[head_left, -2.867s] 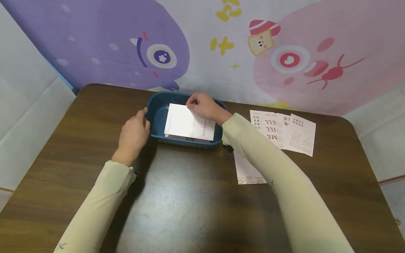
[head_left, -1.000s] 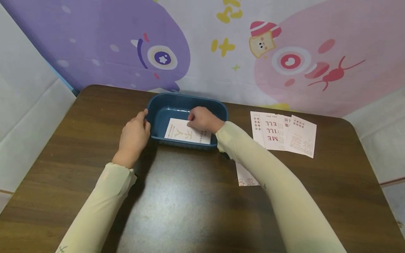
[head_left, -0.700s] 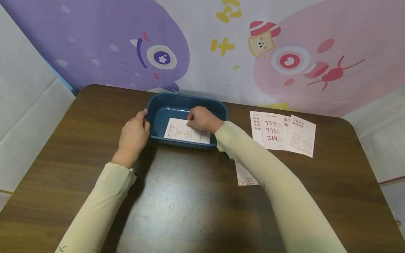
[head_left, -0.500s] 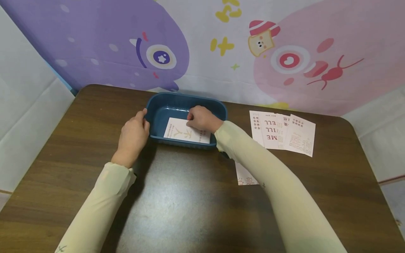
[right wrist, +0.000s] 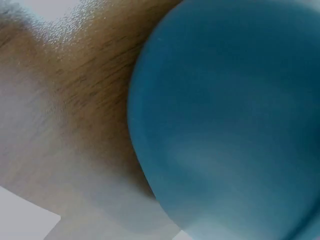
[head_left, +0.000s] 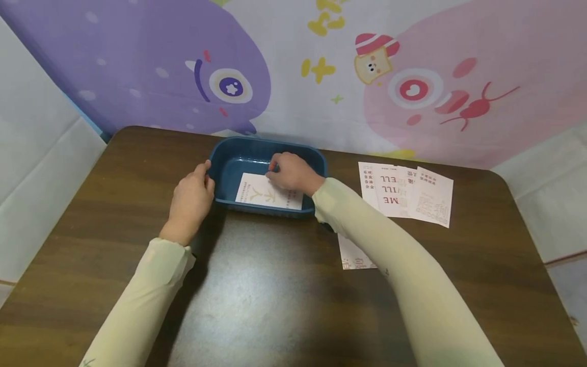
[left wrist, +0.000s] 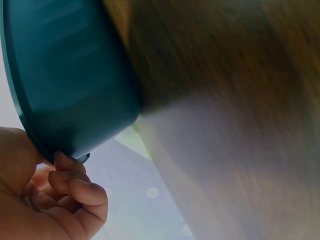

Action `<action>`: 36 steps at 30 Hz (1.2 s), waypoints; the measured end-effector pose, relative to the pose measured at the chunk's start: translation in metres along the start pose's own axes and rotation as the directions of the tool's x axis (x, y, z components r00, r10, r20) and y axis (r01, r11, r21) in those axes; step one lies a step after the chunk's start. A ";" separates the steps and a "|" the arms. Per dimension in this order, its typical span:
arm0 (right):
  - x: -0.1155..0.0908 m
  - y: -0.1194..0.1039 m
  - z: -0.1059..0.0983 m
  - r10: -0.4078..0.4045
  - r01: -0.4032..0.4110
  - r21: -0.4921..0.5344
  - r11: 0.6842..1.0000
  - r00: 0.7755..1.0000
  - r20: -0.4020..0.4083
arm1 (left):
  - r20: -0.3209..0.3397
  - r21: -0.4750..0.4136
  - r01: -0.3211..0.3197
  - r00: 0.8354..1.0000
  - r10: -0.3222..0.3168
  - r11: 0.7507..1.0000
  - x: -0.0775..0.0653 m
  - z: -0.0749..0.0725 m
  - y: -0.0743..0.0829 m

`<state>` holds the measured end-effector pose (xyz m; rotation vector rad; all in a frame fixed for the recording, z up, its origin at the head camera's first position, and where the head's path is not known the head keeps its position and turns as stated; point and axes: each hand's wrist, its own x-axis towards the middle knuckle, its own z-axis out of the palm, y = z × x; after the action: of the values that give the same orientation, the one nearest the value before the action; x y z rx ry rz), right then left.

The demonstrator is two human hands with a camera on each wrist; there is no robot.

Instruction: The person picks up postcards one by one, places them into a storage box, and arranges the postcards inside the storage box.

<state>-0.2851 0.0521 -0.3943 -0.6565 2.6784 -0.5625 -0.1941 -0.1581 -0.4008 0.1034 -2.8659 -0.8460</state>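
A dark blue rectangular plastic bin (head_left: 270, 209) stands near the table's back edge. At its left end my left hand (head_left: 189, 201) grips the rim; the left wrist view shows the thumb and curled fingers (left wrist: 87, 192) around that edge. Inside the bin lies a white printed card (head_left: 252, 189) with large tan characters, along the near side. My right hand (head_left: 293, 172) reaches into the bin over the card's right part, thumb close to the card's far edge. A small gap shows between thumb and index finger. The right wrist view shows only the bin's wall (right wrist: 215, 110), not the hand.
Right of the bin, several overlapping printed cards (head_left: 395, 196) lie on the brown wooden table (head_left: 257, 306). Another card (head_left: 354, 254) is partly under the right sleeve. A cartoon-printed cloth (head_left: 302, 117) hangs behind the table.
The card came down from the right hand's pinch above the bin to lie inside it. Most recently the right thumb and index finger have parted slightly. The left hand has stayed on the rim.
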 end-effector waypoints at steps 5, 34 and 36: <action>-0.009 -0.001 -0.006 0.005 -0.005 0.014 1.000 1.000 -0.024 | 0.001 0.005 -0.001 1.000 0.001 1.000 0.000 0.001 -0.001; -0.054 0.019 -0.037 0.047 -0.044 0.028 0.999 0.989 -0.137 | 0.023 0.014 -0.015 1.000 0.014 1.000 -0.003 -0.003 0.002; -0.057 0.023 -0.039 0.055 -0.051 0.036 0.998 0.988 -0.147 | 0.024 0.014 -0.017 1.000 0.017 1.000 -0.003 -0.003 0.004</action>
<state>-0.2608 0.1106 -0.3580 -0.5528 2.8080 -0.6627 -0.1912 -0.1563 -0.3970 0.0715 -2.8907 -0.8296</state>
